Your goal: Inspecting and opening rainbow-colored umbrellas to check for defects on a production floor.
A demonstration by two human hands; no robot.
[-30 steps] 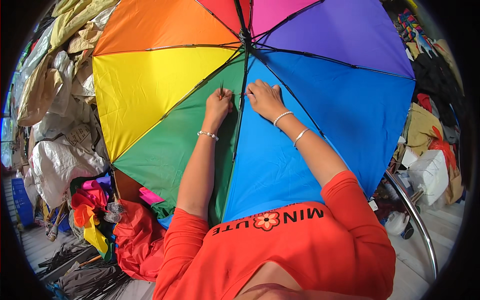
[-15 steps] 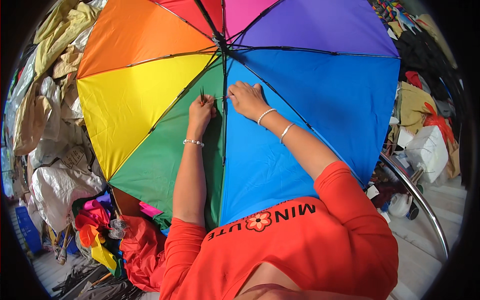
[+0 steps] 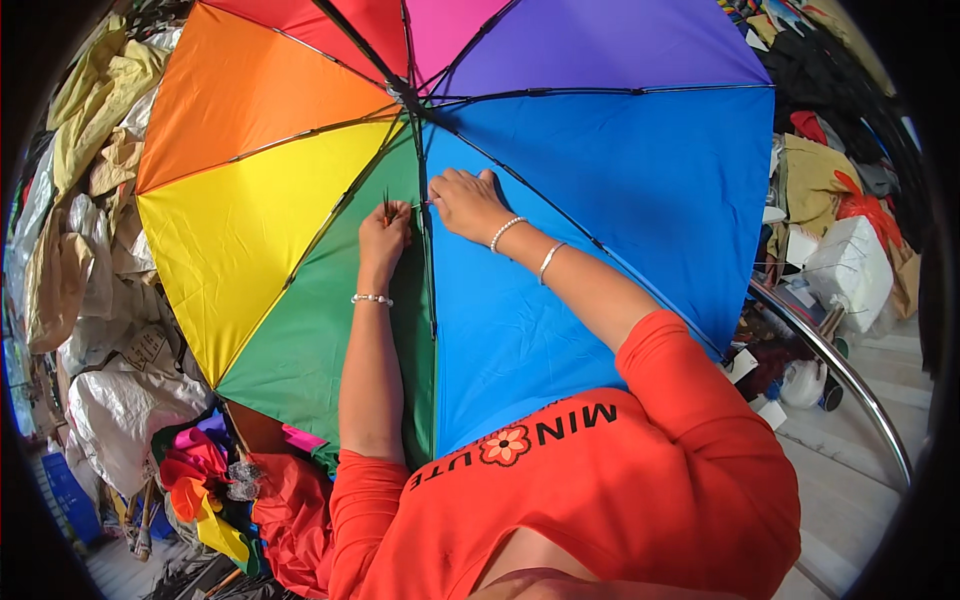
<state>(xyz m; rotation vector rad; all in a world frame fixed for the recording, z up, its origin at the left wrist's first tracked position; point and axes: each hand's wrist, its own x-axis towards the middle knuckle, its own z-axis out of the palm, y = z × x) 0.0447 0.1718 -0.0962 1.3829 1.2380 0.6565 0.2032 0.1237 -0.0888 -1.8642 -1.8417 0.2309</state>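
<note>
An open rainbow umbrella (image 3: pixel 600 180) lies with its inside facing me, its black ribs meeting at the hub (image 3: pixel 402 92). Over the green panel, my left hand (image 3: pixel 382 245) is closed around a small pair of pointed thread snips (image 3: pixel 387 208), dark tips upward. My right hand (image 3: pixel 468 203) rests over the blue panel, fingers pinched together beside the black rib (image 3: pixel 428 255) between green and blue. A short thin thread seems to span from one hand to the other across that rib. What the right fingertips grip is too small to make out; a purplish speck shows there.
Crumpled plastic bags and cloth (image 3: pixel 125 410) pile up on the left. Colourful folded fabric (image 3: pixel 295 515) lies by my left elbow. A curved metal rail (image 3: pixel 835 365) runs at the right, near a white foam block (image 3: pixel 850 270) and a red bag (image 3: pixel 862 215).
The umbrella and both hands sit slightly further left in view. The hands keep their grips at the same rib, and the thread between them appears a little shorter.
</note>
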